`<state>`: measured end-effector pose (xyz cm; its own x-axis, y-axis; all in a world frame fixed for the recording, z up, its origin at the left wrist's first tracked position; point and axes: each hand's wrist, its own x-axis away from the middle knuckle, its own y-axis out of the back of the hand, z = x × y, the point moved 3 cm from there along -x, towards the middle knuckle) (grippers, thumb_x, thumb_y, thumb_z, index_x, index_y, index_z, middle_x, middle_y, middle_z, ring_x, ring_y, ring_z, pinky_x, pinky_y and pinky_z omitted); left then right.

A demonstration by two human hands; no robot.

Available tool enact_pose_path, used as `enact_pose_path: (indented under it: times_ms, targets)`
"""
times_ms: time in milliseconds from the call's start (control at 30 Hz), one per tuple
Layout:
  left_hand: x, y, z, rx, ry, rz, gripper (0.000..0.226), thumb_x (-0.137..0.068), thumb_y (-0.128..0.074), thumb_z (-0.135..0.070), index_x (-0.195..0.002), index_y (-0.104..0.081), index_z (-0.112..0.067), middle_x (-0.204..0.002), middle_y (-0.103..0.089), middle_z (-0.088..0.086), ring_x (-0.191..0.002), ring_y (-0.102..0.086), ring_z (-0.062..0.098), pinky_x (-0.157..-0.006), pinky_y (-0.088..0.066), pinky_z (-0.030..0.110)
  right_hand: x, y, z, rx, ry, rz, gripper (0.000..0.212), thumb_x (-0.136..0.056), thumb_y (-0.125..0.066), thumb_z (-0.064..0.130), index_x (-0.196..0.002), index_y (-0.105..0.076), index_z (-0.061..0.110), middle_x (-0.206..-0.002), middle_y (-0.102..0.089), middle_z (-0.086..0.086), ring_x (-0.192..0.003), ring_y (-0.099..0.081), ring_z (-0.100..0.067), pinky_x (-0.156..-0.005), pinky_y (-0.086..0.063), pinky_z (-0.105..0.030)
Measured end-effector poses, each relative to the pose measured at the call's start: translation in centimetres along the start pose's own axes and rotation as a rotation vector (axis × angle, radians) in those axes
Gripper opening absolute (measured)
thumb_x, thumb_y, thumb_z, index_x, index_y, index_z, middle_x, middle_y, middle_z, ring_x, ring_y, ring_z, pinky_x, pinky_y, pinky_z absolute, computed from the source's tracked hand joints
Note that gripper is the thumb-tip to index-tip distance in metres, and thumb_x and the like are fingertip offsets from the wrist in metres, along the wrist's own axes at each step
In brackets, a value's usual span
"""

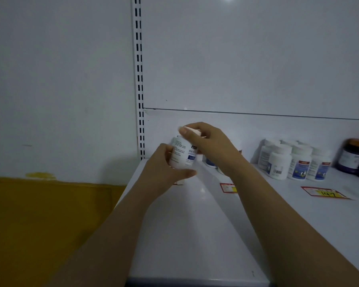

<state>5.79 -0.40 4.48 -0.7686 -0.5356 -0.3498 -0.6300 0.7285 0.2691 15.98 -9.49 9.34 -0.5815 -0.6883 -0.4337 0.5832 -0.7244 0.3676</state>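
Left hand curls round the bottle to steady it over the shelf; right hand fingers pinch the cap, probably to twist it.

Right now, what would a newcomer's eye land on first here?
First, the white bottle in mid-frame: the left hand grips its body and the right hand grips its cap, above the white shelf. Next, a cluster of white bottles at the right, with a red-and-yellow price tag before them.
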Motion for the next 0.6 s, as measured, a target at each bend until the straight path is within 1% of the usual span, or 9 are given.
enact_pose_path:
  times_ms: [67,133,200,233,300,400,467,533,600]
  targets:
    - [0.07,-0.02,-0.03,0.021,0.023,0.009,0.058,-0.066,-0.084,-0.017,-0.111,-0.047,-0.017,-0.105,-0.062,-0.001,-0.088,-0.063,0.009,-0.055,-0.051,0.011,-0.09,0.21,-0.12,0.013,-0.013,-0.042,0.039,-0.083,-0.063,0.049,-0.113,-0.063,0.025,-0.098,-0.069,0.002,-0.088,-0.068,-0.014,-0.077,-0.057,-0.027]
    - [0.19,-0.08,-0.03,0.069,0.078,0.081,0.056,-0.070,-0.082,-0.021,-0.116,-0.049,-0.020,-0.108,-0.064,-0.002,-0.094,-0.064,0.010,-0.066,-0.054,0.016,-0.12,0.68,-0.18,-0.022,-0.011,-0.033,0.038,-0.087,-0.061,0.041,-0.122,-0.057,0.025,-0.104,-0.068,-0.001,-0.092,-0.067,-0.014,-0.080,-0.056,-0.025]
    - [0.34,-0.19,-0.04,0.075,0.093,0.160,0.045,-0.075,-0.077,-0.021,-0.115,-0.055,-0.024,-0.111,-0.067,-0.004,-0.099,-0.065,0.009,-0.080,-0.054,0.021,-0.07,0.95,-0.17,-0.077,-0.007,0.019,0.035,-0.091,-0.058,0.032,-0.125,-0.055,0.023,-0.110,-0.067,-0.003,-0.098,-0.065,-0.015,-0.084,-0.054,-0.025]
    - [0.36,-0.16,-0.03,0.072,0.088,0.173,0.040,-0.077,-0.076,-0.021,-0.112,-0.058,-0.026,-0.111,-0.068,-0.004,-0.099,-0.065,0.009,-0.083,-0.053,0.023,-0.02,0.93,-0.16,-0.129,-0.017,0.052,0.033,-0.093,-0.057,0.028,-0.125,-0.056,0.021,-0.112,-0.066,-0.003,-0.100,-0.065,-0.016,-0.087,-0.054,-0.027]
    - [0.35,-0.01,-0.03,0.062,0.074,0.146,0.035,-0.076,-0.077,-0.018,-0.105,-0.059,-0.027,-0.107,-0.069,-0.005,-0.095,-0.066,0.007,-0.078,-0.055,0.020,0.06,0.54,-0.25,-0.211,-0.041,0.104,0.029,-0.094,-0.054,0.025,-0.122,-0.059,0.020,-0.115,-0.066,-0.002,-0.104,-0.064,-0.016,-0.091,-0.052,-0.030]
    - [0.29,0.31,-0.07,0.030,0.052,0.025,0.044,-0.070,-0.082,-0.018,-0.104,-0.055,-0.020,-0.100,-0.066,-0.005,-0.086,-0.065,0.007,-0.058,-0.052,0.011,0.06,0.12,-0.02,-0.059,0.015,0.060,0.032,-0.090,-0.057,0.040,-0.119,-0.062,0.028,-0.112,-0.065,0.010,-0.100,-0.062,-0.006,-0.088,-0.051,-0.024]
    - [0.25,0.33,-0.06,-0.013,0.040,-0.016,0.051,-0.067,-0.084,-0.019,-0.106,-0.050,-0.017,-0.100,-0.063,-0.004,-0.083,-0.063,0.008,-0.051,-0.048,0.008,0.06,0.18,0.08,-0.037,0.041,0.007,0.037,-0.087,-0.060,0.041,-0.122,-0.062,0.027,-0.116,-0.063,0.011,-0.101,-0.061,-0.006,-0.086,-0.053,-0.022]
    - [0.31,0.24,-0.09,0.014,0.068,0.004,0.055,-0.068,-0.083,-0.022,-0.110,-0.048,-0.017,-0.102,-0.062,-0.002,-0.085,-0.063,0.009,-0.053,-0.049,0.010,0.03,0.40,-0.02,-0.107,0.045,0.011,0.037,-0.089,-0.061,0.034,-0.125,-0.061,0.024,-0.122,-0.063,0.006,-0.105,-0.061,-0.008,-0.079,-0.055,-0.018]
    - [0.40,0.19,-0.14,0.071,0.114,0.062,0.057,-0.071,-0.081,-0.024,-0.118,-0.050,-0.018,-0.107,-0.065,0.000,-0.093,-0.065,0.011,-0.068,-0.053,0.017,0.05,0.73,0.02,-0.158,0.047,0.033,0.037,-0.092,-0.059,0.027,-0.129,-0.058,0.025,-0.123,-0.062,0.002,-0.107,-0.061,-0.010,-0.077,-0.055,-0.015]
